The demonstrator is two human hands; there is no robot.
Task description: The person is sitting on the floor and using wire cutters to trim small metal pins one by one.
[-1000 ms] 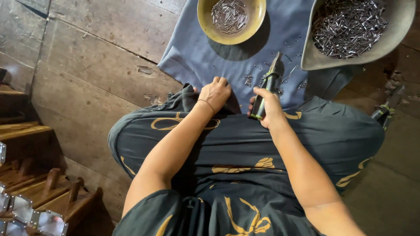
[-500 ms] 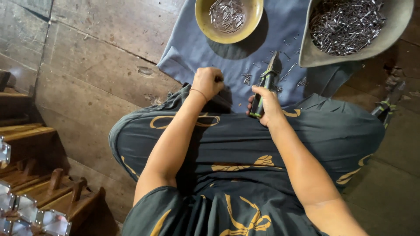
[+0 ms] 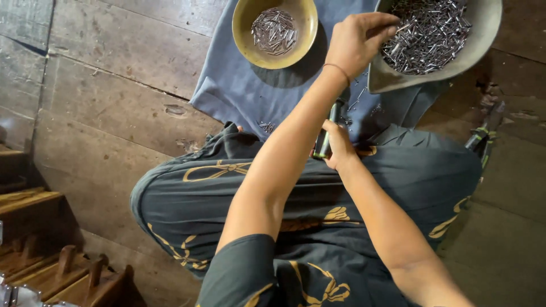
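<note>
Left hand pinches narrow over thin, stiff, light, slippery-looking metal pins in grey bowl; right hand, below bowl, grips dark pliers by handles.

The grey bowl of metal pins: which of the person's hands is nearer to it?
Left. The left hand reaches over the grey bowl's rim; the right hand stays below it, gripping a dark tool.

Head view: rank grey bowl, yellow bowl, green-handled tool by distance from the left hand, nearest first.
From the left hand:
1. Grey bowl, top right, fingertips at its rim.
2. Yellow bowl, top centre.
3. Green-handled tool, below, in the right hand.
</note>
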